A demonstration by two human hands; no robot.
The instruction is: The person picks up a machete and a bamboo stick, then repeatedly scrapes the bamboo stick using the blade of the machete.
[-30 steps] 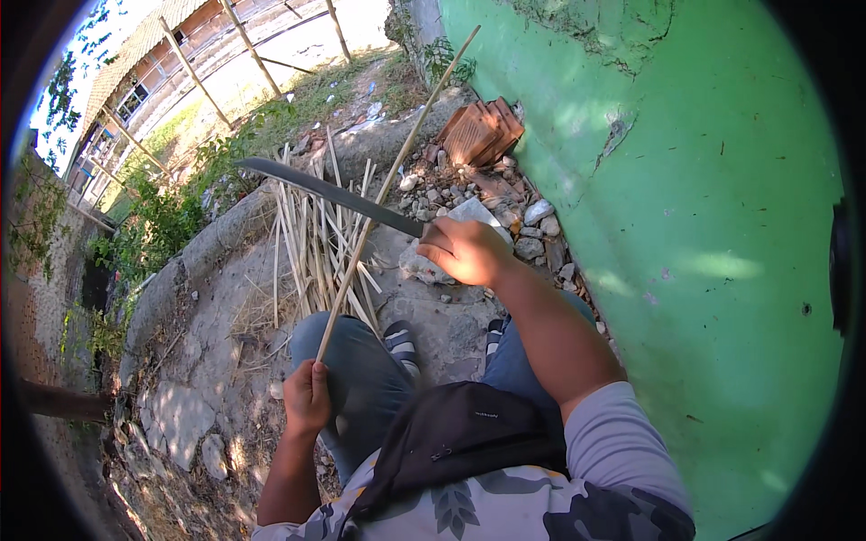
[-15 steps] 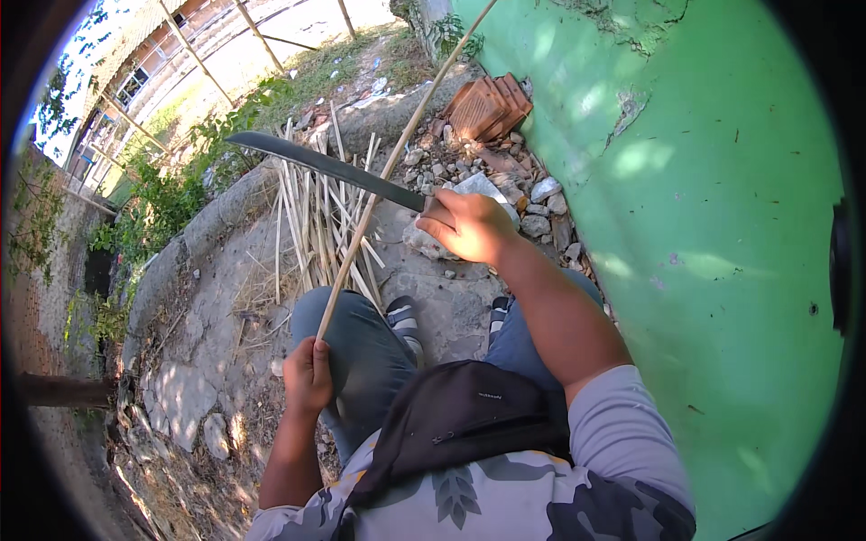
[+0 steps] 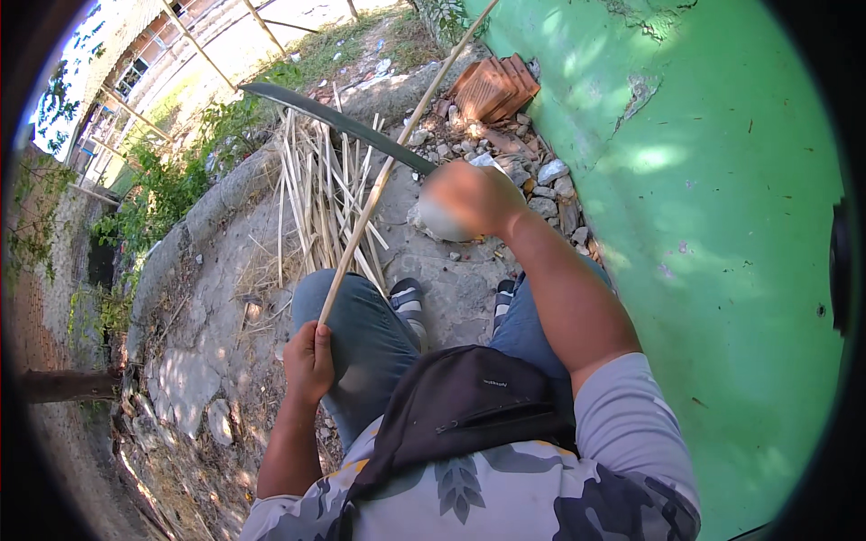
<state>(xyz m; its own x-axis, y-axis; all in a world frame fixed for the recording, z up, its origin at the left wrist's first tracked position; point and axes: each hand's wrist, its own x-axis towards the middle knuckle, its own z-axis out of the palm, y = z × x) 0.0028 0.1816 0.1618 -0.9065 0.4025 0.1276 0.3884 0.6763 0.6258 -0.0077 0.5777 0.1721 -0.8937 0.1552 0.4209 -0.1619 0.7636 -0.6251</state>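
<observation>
My left hand (image 3: 308, 362) is closed round the near end of a long, pale bamboo strip (image 3: 361, 225), just over my left knee. The strip slants up and away to the right, past the green wall's far edge. In my right hand (image 3: 478, 198), partly blurred, is the handle of a machete (image 3: 347, 124). Its long dark blade points to the far left and crosses the strip; whether the two touch I cannot tell. Beyond my knees, a loose pile of split bamboo strips (image 3: 307, 189) lies on the ground.
A green wall (image 3: 722, 270) rises close on my right. Rubble (image 3: 544, 206) and stacked clay roof tiles (image 3: 494, 88) lie along its base. A low, curved concrete edge (image 3: 212, 212) borders the left, with leafy plants (image 3: 162, 194) beyond. A black bag (image 3: 474, 401) rests on my lap.
My right hand and the machete have moved up and away from me, and the blade now crosses the strip farther along. My left hand keeps its hold, nearly still.
</observation>
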